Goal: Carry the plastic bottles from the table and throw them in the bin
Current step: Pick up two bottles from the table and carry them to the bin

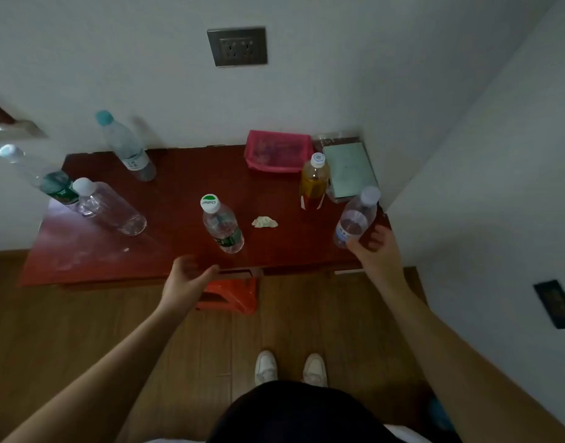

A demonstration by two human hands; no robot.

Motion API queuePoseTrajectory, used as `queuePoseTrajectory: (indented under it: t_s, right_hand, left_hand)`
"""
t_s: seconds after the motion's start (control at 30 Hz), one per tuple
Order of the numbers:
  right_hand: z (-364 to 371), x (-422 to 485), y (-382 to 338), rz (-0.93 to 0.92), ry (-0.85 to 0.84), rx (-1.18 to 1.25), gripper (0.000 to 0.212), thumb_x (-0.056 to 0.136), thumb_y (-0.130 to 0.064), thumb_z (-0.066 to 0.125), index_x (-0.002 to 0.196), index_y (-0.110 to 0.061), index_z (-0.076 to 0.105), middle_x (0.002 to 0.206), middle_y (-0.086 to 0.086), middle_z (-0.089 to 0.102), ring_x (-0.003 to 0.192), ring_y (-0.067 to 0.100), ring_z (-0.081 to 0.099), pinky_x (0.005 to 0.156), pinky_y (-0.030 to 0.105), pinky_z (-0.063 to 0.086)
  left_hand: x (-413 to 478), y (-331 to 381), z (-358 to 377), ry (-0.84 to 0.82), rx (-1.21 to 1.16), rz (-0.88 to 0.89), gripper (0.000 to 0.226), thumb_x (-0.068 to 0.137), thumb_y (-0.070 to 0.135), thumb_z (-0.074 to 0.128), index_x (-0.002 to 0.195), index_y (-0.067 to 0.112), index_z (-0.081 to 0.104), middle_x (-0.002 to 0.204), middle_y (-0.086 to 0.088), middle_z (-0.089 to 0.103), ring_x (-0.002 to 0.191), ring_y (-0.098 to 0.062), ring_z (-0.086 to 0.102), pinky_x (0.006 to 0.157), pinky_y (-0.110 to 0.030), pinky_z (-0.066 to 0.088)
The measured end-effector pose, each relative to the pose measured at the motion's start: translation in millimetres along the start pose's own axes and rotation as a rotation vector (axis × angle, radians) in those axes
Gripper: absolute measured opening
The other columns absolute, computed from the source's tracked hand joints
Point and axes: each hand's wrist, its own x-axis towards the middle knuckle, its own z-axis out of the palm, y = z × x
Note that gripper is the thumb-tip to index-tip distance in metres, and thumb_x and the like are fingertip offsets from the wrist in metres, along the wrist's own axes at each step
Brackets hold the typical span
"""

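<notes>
Several plastic bottles stand on a dark red table (178, 174). A clear bottle with a green label (223, 224) is at the front middle; my left hand (186, 278) hovers open just in front of it, fingers spread, not touching. At the right front corner my right hand (375, 251) curls around the base of a clear bottle with a pale cap (357, 217). An amber-filled bottle (313, 182) stands behind it. On the left are a clear bottle (110, 206), a green-labelled one (38, 174) and a teal-capped one (124, 145).
A pink pouch (276, 151) and a pale green box (350, 169) lie at the back right against the wall. A crumpled scrap (264, 222) lies mid-table. An orange stool (231, 294) stands under the front edge. No bin is in view.
</notes>
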Motion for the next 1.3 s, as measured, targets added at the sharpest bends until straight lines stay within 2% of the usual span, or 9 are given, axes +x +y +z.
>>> queuePoseTrajectory:
  t_s: [0.1,0.2,0.33,0.47,0.63,0.8,0.93,1.07,1.3]
  right_hand:
    - [5.5,17.6,-16.4,-0.010,0.050,0.005,0.088,0.067,-0.044,0.084,0.141,-0.018,0.042,0.133,0.001,0.059,0.117,0.020,0.060,0.096,0.040,0.054]
    - [11.5,29.5,-24.2,-0.022,0.070,-0.029,0.067,0.077,-0.031,0.081,0.133,-0.013,0.049,0.117,-0.001,0.063,0.107,0.020,0.061,0.081,0.025,0.051]
    - [15.5,36.6,-22.7,-0.054,0.077,-0.059,0.060,0.079,-0.035,0.079,0.129,-0.015,0.053,0.115,0.000,0.063,0.105,0.020,0.061,0.084,0.030,0.050]
    - [10.8,30.9,-29.2,-0.110,-0.006,-0.031,0.053,0.081,-0.034,0.077,0.126,-0.014,0.056,0.106,-0.007,0.061,0.095,0.009,0.059,0.089,0.034,0.055]
    - [-10.7,12.6,-16.3,-0.163,-0.173,-0.068,0.058,0.077,-0.043,0.078,0.126,-0.021,0.056,0.118,-0.002,0.065,0.107,0.016,0.063,0.087,0.037,0.059]
    - [-31.5,-19.6,7.0,-0.105,-0.279,-0.079,0.082,0.061,-0.064,0.071,0.127,-0.019,0.056,0.120,0.001,0.065,0.110,0.019,0.064,0.090,0.039,0.059]
    - [-30.6,-39.9,30.3,-0.062,-0.373,-0.124,0.060,0.077,-0.047,0.073,0.128,-0.023,0.053,0.121,-0.003,0.062,0.112,0.019,0.062,0.088,0.036,0.057]
    - [-11.5,-63.5,44.4,-0.056,-0.534,-0.167,0.091,0.053,-0.076,0.064,0.130,-0.029,0.051,0.120,-0.010,0.059,0.111,0.015,0.061,0.082,0.030,0.056]
    - [84.2,-108.7,7.2,-0.111,-0.869,-0.334,0.061,0.083,-0.035,0.074,0.137,-0.029,0.048,0.127,-0.007,0.052,0.120,0.020,0.056,0.085,0.037,0.058]
  left_hand:
    - [24.8,26.6,9.2,0.031,-0.018,0.052,0.100,0.071,0.054,0.085,0.151,0.022,0.034,0.133,0.006,0.055,0.121,-0.016,0.057,0.101,-0.039,0.050]
    - [45.6,42.5,23.4,0.025,-0.037,0.106,0.090,0.067,0.050,0.087,0.141,0.024,0.045,0.131,0.006,0.063,0.119,-0.015,0.061,0.104,-0.044,0.050]
    - [51.7,53.6,35.3,0.054,-0.079,0.157,0.057,0.074,0.035,0.087,0.123,0.025,0.059,0.111,0.008,0.070,0.102,-0.010,0.067,0.097,-0.041,0.056]
    - [39.9,64.1,39.0,0.068,-0.120,0.209,0.054,0.075,0.038,0.087,0.120,0.025,0.061,0.109,0.008,0.072,0.101,-0.007,0.068,0.088,-0.030,0.055]
    - [0.6,54.7,34.7,0.059,-0.111,0.248,0.060,0.076,0.033,0.087,0.122,0.029,0.050,0.109,0.013,0.066,0.099,0.000,0.064,0.079,-0.020,0.050]
    - [-43.4,11.8,30.2,0.076,-0.159,0.155,0.055,0.078,0.029,0.085,0.123,0.023,0.054,0.112,0.005,0.069,0.100,-0.009,0.067,0.076,-0.024,0.054]
    - [-78.3,-34.5,33.5,0.127,-0.196,0.026,0.048,0.080,0.030,0.082,0.119,0.022,0.055,0.109,0.001,0.070,0.098,-0.013,0.069,0.087,-0.043,0.060]
    - [-126.9,-86.7,35.1,0.255,-0.288,-0.113,0.050,0.077,0.037,0.085,0.117,0.024,0.058,0.109,0.002,0.073,0.101,-0.018,0.072,0.091,-0.047,0.059]
    - [-221.7,-165.6,10.9,0.619,-0.453,-0.312,0.050,0.077,0.028,0.087,0.118,0.020,0.060,0.110,0.000,0.073,0.102,-0.018,0.070,0.089,-0.041,0.057]
